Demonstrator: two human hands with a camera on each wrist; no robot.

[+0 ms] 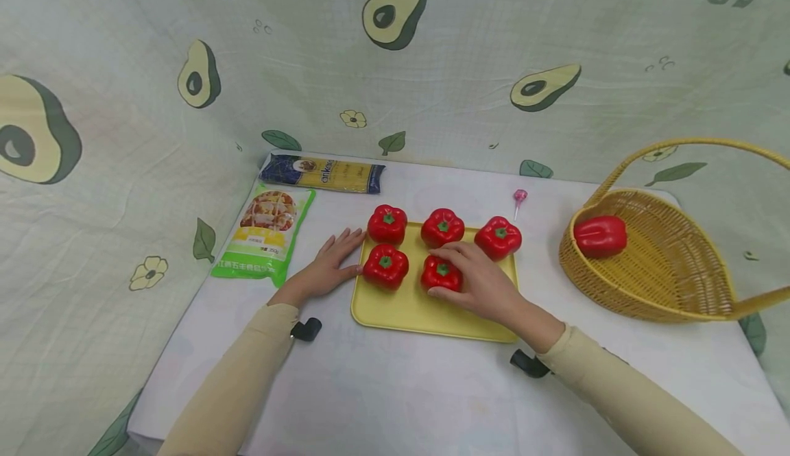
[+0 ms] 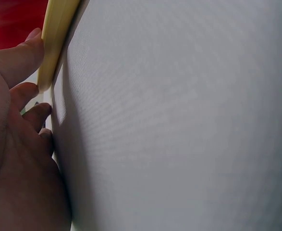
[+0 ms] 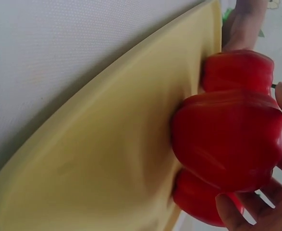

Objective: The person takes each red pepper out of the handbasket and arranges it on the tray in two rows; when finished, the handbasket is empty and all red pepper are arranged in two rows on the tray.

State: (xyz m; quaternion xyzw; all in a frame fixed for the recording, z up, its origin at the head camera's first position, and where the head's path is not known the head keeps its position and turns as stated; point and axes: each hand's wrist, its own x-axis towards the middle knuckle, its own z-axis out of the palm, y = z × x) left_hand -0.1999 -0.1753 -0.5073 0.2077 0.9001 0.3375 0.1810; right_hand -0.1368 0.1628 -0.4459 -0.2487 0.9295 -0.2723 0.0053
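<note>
Several red bell peppers with green stems sit on a yellow tray [image 1: 395, 316]. My right hand [image 1: 480, 279] curls round the front middle bell pepper [image 1: 441, 274], its thumb on the near side and fingers at the far side. In the right wrist view that pepper [image 3: 227, 139] still rests low on the tray. At the tray's left edge lies my left hand [image 1: 327, 267], fingers spread, its thumb against the rim beside the front left bell pepper [image 1: 385, 267]. Three more peppers form the back row: left [image 1: 387, 224], middle [image 1: 442, 228] and right [image 1: 498, 238].
A wicker basket [image 1: 697, 278] with a tall handle stands at the right, one red bell pepper [image 1: 601, 236] inside. A green-edged food packet [image 1: 264, 233] and a blue and yellow pasta pack [image 1: 324, 173] lie at the back left. Behind the tray is a pink lollipop [image 1: 520, 196].
</note>
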